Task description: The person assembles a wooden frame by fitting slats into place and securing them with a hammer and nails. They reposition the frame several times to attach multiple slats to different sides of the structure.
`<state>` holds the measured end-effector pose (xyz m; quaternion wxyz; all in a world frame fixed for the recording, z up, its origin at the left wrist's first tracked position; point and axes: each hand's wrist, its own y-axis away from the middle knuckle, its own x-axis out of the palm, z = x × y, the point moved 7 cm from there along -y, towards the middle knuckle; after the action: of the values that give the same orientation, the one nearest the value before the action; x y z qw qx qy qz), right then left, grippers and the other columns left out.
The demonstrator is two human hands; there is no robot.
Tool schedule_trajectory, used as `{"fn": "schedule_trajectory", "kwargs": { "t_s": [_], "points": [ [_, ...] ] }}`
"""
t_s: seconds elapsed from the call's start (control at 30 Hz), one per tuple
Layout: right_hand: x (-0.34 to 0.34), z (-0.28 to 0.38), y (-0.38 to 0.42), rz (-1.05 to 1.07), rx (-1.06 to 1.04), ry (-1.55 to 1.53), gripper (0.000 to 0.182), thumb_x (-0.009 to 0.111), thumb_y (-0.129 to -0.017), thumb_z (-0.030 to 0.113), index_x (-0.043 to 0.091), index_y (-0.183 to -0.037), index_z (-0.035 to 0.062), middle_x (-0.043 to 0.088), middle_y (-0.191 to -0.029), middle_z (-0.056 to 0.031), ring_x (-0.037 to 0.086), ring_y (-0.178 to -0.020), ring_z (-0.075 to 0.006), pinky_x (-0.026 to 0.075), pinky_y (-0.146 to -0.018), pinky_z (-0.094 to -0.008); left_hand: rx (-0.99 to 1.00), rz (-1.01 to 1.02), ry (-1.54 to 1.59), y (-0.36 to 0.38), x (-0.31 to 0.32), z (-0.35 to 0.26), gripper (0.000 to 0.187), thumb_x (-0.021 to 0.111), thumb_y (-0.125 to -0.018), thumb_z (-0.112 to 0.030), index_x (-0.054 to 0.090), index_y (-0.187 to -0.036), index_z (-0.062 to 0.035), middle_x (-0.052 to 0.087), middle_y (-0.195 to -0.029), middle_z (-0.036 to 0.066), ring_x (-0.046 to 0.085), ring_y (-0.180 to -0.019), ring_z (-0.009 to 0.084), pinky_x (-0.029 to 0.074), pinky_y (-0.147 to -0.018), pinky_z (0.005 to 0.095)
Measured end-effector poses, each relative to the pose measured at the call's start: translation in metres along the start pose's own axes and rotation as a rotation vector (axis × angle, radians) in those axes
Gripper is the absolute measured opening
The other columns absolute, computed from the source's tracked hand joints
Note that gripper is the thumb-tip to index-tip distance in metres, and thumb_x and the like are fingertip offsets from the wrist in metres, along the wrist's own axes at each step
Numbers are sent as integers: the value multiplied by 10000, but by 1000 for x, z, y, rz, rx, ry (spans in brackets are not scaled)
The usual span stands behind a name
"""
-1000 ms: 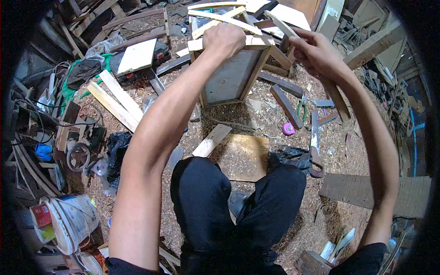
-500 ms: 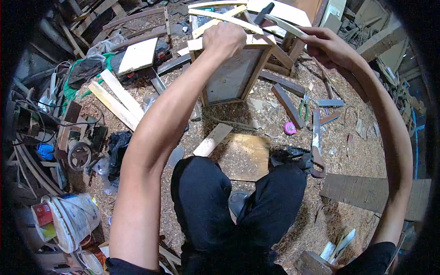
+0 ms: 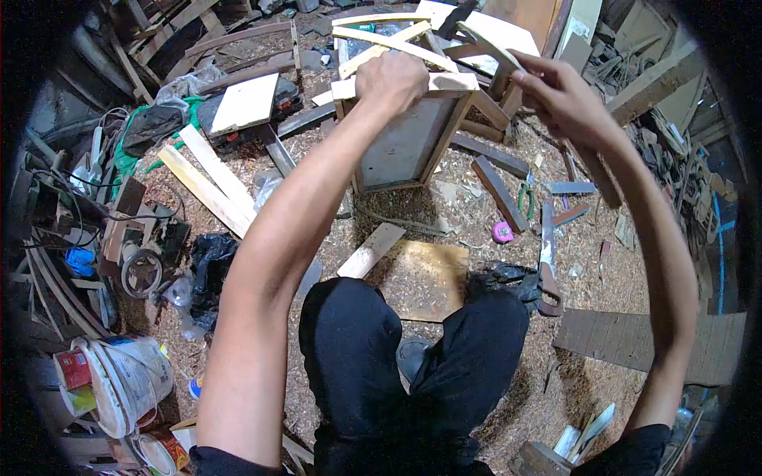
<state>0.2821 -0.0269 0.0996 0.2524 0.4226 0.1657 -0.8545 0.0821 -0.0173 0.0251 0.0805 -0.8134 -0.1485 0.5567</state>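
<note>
My left hand [image 3: 390,79] is closed at the top rail of a wooden frame [image 3: 468,82] with a grey panel, which stands upright on the floor. Its fingertips are hidden behind the knuckles. Crossed pale wooden slats [image 3: 432,54] are just beyond that hand. In my right hand [image 3: 567,99] is a hammer [image 3: 490,49], gripped by its light handle. Its dark head is raised above the right end of the frame and looks blurred.
On the sawdust-covered floor lie a handsaw [image 3: 548,254], a pink tape measure [image 3: 502,232], green-handled pliers [image 3: 526,200] and a square board [image 3: 432,274]. A white bucket [image 3: 135,377] stands at the left. Scrap wood [image 3: 206,186] is scattered around.
The hammer and my right hand have shifted slightly, with the hand a little lower. My left hand stays at the top of the frame. The whole view has moved slightly.
</note>
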Motion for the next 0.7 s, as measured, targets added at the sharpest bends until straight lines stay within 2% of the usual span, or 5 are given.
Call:
{"fn": "schedule_trajectory", "kwargs": {
  "t_s": [0.13,0.33,0.5,0.63,0.7],
  "points": [
    [17,31,20,-39,-126,153,403,523,-915,238,502,-1284,78,504,-634,22,409,-469,-52,332,-404,-240,80,37,-108,-1,4,-5,286,501,-763,-210,692,-823,-6,664,-838,208,657,-802,346,513,-679,437],
    [34,40,27,-3,-76,481,386,518,-895,178,507,-1241,7,631,-903,-254,612,-759,-224,465,-732,-354,69,25,-36,-2,5,-4,261,510,-737,-186,661,-819,10,642,-848,247,629,-827,407,502,-706,468],
    [27,53,38,-189,-37,376,391,504,-900,168,494,-1262,21,634,-920,-248,616,-764,-216,472,-764,-362,47,51,-87,3,3,-4,260,505,-751,-175,693,-813,-7,667,-839,200,657,-805,339,511,-689,431],
    [37,36,39,-178,-217,430,408,515,-911,204,490,-1291,57,554,-676,-55,499,-569,-135,446,-574,-307,108,12,-68,-1,4,-4,267,509,-732,-181,688,-782,11,662,-806,211,658,-782,337,511,-669,428],
    [23,26,41,-268,-43,123,345,531,-864,208,568,-1171,55,619,-799,-256,624,-738,-369,479,-704,-410,70,20,-41,-1,5,1,271,510,-728,-184,685,-778,17,661,-802,214,658,-775,336,510,-663,427]
  ]
}}
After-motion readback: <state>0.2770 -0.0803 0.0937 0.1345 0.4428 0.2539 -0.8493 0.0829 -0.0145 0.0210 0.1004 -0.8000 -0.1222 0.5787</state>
